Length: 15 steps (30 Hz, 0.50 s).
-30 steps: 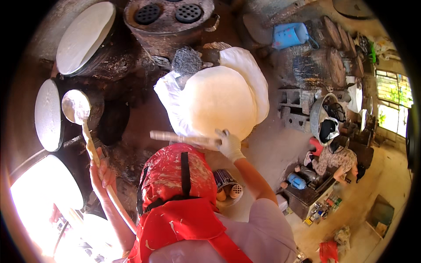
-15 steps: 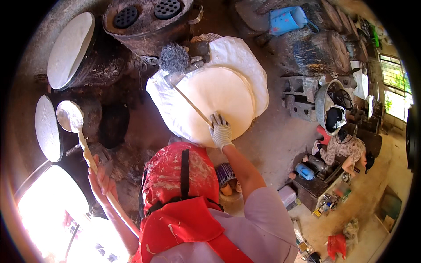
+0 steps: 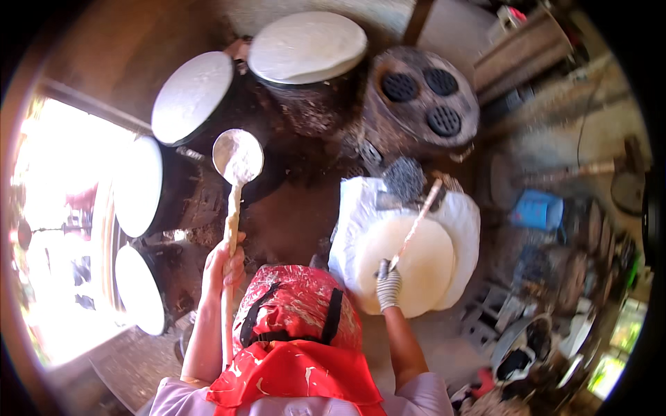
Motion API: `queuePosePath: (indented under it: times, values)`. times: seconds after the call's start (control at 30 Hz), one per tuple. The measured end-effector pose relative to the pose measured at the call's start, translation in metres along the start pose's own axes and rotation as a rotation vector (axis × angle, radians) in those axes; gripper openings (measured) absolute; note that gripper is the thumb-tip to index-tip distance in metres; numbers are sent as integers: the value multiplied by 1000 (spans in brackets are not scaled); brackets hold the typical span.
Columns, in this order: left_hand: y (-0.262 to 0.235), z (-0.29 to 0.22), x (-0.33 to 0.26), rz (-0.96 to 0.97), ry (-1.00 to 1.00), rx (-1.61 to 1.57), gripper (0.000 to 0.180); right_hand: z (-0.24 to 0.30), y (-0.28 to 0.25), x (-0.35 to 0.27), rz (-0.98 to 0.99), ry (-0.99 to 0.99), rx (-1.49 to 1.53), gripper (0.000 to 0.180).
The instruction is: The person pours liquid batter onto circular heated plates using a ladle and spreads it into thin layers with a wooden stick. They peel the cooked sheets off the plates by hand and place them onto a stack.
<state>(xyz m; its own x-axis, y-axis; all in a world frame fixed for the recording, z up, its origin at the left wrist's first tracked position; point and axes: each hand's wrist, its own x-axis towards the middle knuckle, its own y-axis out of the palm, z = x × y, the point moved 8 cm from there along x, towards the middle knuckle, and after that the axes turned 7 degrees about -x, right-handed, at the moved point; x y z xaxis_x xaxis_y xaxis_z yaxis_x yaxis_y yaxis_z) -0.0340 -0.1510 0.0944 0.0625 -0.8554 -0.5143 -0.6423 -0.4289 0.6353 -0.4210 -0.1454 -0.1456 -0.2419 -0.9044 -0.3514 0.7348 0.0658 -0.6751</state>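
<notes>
Person in a red apron and red head cover stands over a row of steamers. Left hand (image 3: 223, 262) bare, fist wrapped tight round the wooden handle of a long ladle (image 3: 236, 182); the ladle stands nearly upright in the view, its round bowl coated in white batter, hanging above the dark gap between the pots. Right hand (image 3: 388, 284) wears a knit glove, fingers pressed together around the near end of a thin stick (image 3: 417, 223). The stick slants up and away to the right, lying across a round pale sheet (image 3: 406, 263). That sheet sits on a white cloth (image 3: 463, 222) just right of the person, with a grey mesh pad (image 3: 404, 177) at the cloth's far edge, near the stick's far tip. Round cloth-covered steamer tops ring the left and top: one (image 3: 307, 46) at top centre, one (image 3: 192, 97) to its left, one (image 3: 137, 186) lower left, one (image 3: 139, 290) nearest the bright opening on the left. A round stove (image 3: 423, 97) with three dark holes stands beyond the cloth. A blue container (image 3: 538, 209) sits well to the right amid clutter too blurred to name.
</notes>
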Motion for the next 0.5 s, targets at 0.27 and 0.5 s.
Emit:
queuePosePath:
  times: [0.27, 0.5]
  values:
    - [-75, -18, -72, -240, 216, 7, 35, 172, 108, -43, 668, -28, 613, 20]
    - [-224, 92, -197, -653, 352, -293, 32, 222, 134, -124, 1050, -392, 68, 37]
